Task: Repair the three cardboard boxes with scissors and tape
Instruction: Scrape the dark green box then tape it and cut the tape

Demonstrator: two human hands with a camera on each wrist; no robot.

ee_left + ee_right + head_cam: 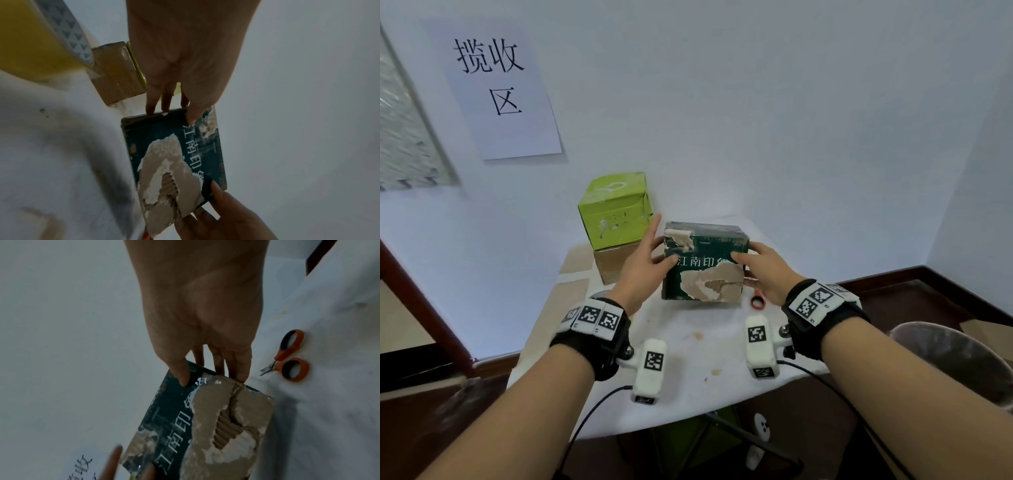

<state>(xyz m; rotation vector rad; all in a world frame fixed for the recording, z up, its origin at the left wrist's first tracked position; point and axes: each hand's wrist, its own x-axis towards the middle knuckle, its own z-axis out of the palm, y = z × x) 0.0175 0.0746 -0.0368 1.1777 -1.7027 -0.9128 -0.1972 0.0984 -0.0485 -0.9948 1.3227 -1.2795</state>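
A dark green box with white characters stands in the middle of the white table. Its front skin is torn off in large patches, and the corrugated core shows. My left hand lies against the box's left side with straight fingers and its thumb on the front face. My right hand grips the right edge, thumb on the front, fingers round the side. Orange-handled scissors lie shut on the table just right of the box. A yellowish tape roll sits by my left wrist.
A lime green box is stacked on a taped brown box at the back left, against the wall. A paper sign hangs on the wall. A round bin stands to the right of the table, and cables hang off its front edge.
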